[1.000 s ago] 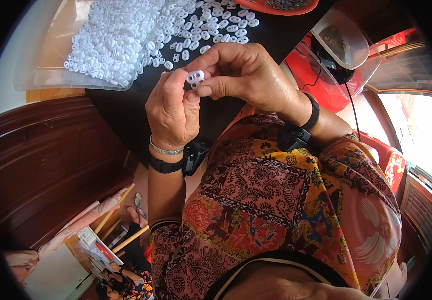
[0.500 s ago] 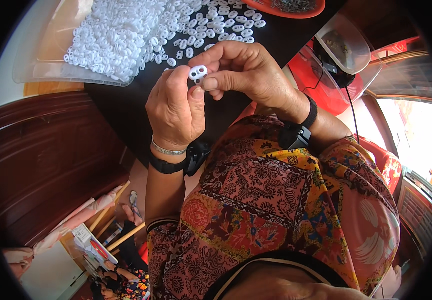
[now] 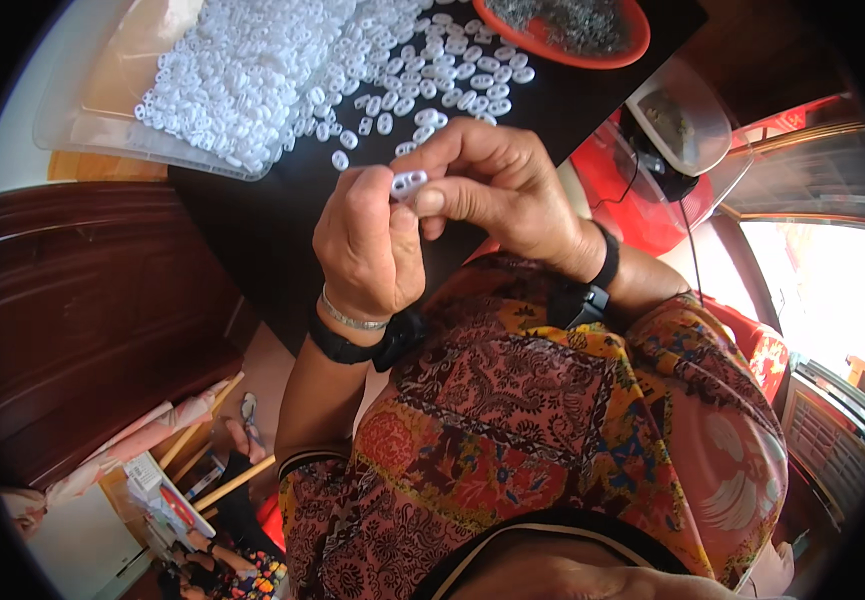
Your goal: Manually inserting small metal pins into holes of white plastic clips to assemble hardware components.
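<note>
Between my two hands, above the near edge of the table, is a small oval white plastic piece with two holes [image 3: 408, 184]. My left hand [image 3: 370, 245] pinches its left side between thumb and forefinger, the other fingers curled in. Thumb and bent forefinger of my right hand [image 3: 507, 190] close round its right side; whether a smaller part sits between these fingertips is hidden. Many like pieces [image 3: 422, 85] lie loose on the black table [image 3: 252, 215] just beyond my hands.
A clear plastic tray [image 3: 92, 135] heaped with white pieces stands far left. At the far edge sits an orange-red dish [image 3: 637, 45] of small grey metal bits. Clear containers [image 3: 687, 135] and a black cable are to the right. Another person [image 3: 222, 570] shows at lower left.
Both hands have come nearer to my body and slightly right, still holding the white piece. It has tilted, so its face shows narrower. The view has shifted a little.
</note>
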`<state>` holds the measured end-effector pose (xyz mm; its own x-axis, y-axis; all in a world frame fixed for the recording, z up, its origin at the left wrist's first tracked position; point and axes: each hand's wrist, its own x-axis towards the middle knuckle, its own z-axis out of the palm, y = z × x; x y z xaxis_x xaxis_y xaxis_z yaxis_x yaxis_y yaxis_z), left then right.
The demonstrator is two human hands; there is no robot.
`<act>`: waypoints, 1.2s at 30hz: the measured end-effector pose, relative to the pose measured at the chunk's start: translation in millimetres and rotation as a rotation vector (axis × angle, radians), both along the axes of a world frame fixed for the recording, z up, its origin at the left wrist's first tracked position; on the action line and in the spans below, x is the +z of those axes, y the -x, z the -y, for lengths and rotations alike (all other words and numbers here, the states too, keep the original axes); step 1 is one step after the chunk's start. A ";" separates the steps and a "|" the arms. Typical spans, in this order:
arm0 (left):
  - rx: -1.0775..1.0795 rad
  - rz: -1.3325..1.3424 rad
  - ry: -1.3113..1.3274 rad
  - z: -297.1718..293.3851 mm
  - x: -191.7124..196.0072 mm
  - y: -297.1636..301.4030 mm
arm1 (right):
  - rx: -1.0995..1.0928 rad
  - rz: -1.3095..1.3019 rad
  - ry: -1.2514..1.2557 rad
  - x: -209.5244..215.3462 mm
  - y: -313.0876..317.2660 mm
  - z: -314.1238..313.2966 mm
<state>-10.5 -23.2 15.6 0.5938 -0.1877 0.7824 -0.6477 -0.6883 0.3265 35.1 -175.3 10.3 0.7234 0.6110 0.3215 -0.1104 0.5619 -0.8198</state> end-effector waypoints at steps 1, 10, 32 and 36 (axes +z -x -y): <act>0.008 -0.005 0.010 -0.7 0.1 1.1 | 0.007 0.012 0.004 1.5 -0.1 -0.7; 0.018 -0.066 0.177 -1.9 -1.9 9.2 | -0.027 0.002 0.001 11.0 7.4 -13.0; 0.165 -0.197 1.134 -65.4 -7.1 -16.7 | -0.432 1.405 0.854 58.6 -124.7 -60.7; 0.105 -0.293 1.132 -60.9 -10.0 -18.5 | -0.112 1.345 1.035 16.9 -113.4 -79.7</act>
<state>8.0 37.7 5.5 0.7502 0.5881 0.3024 -0.4036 0.0449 0.9138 148.5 -95.6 27.2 0.3432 0.9114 0.2270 0.9161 -0.2716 -0.2949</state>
